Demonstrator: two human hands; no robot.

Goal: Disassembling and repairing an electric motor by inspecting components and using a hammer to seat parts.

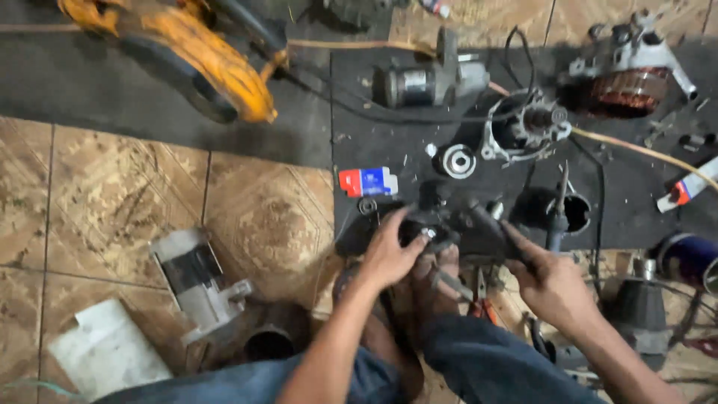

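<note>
Both arms outstretched, left hand (389, 254) and right hand (550, 280) (fingers curled) on dark motor part (449, 228)

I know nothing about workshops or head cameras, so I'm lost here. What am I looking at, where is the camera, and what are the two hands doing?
This is one picture from a camera worn on a person's head, looking down at their own hands and knees. They sit on a tiled floor at the edge of a black mat. The left hand grips a dark, greasy metal part. The right hand holds a dark-handled tool against that part; its tip is hidden. Scattered on the mat are a small motor, a housing with copper windings, a round pulley and a small red, white and blue box. An orange machine part lies at the top left.
</note>
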